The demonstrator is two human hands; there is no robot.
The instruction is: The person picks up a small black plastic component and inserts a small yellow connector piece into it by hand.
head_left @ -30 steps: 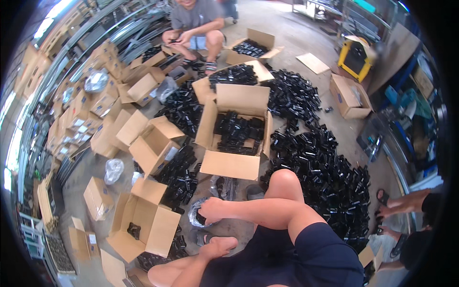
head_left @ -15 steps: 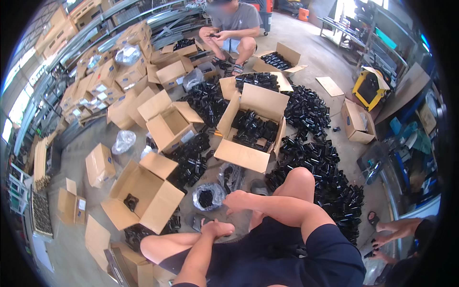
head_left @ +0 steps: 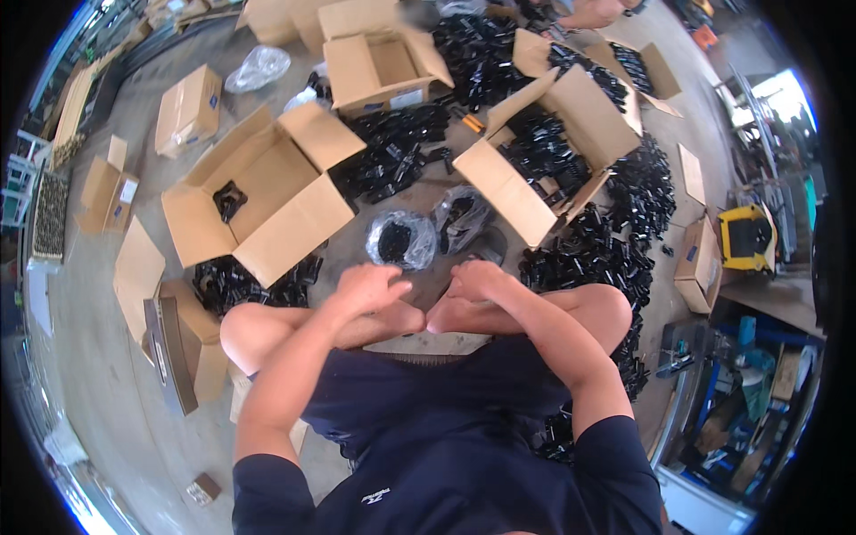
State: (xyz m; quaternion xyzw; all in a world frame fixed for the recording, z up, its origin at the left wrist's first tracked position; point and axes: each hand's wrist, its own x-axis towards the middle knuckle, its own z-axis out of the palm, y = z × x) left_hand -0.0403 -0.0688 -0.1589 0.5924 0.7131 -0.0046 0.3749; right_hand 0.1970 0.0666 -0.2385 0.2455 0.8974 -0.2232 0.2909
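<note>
My left hand (head_left: 369,290) hovers over my left shin, fingers apart, with nothing visible in it. Just beyond it sits a clear plastic bag (head_left: 426,242) rolled open around small black parts (head_left: 393,241). My right hand (head_left: 480,281) is above my right shin with its fingers bent together; whatever they hold, if anything, is hidden. A second clear bag (head_left: 456,234) with dark contents lies beyond it, beside a dark sandal (head_left: 489,245). To the left, an open cardboard box (head_left: 294,227) contains one black part (head_left: 230,201).
An open carton (head_left: 504,198) full of black parts stands ahead right, with a heap of black parts (head_left: 615,254) beside it. Another open carton (head_left: 374,67) is ahead. A closed box (head_left: 189,111) and yellow-black equipment (head_left: 747,239) stand farther out. Someone else's limb (head_left: 597,12) shows at the top.
The view has tipped down and swung, so the boxes appear higher. My left hand has lifted from beside my foot, and my right hand has drawn back from the bag of small parts.
</note>
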